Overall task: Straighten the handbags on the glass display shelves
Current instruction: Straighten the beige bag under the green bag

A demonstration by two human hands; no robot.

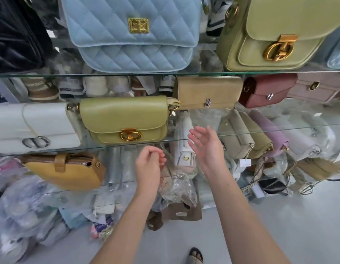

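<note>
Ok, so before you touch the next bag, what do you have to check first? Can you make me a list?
1. Right hand free: ok, open and empty.
2. Left hand free: ok, fingers curled, nothing seen in it.
3. Green bag on the middle shelf facing front: ok, upright, clasp forward.
4. Its strap tidy: not ok, bunched at the bag's right end.
5. Maroon bag straight: not ok, turned at an angle.
6. Small white bag behind the right hand straight: cannot tell, too blurred.
</note>
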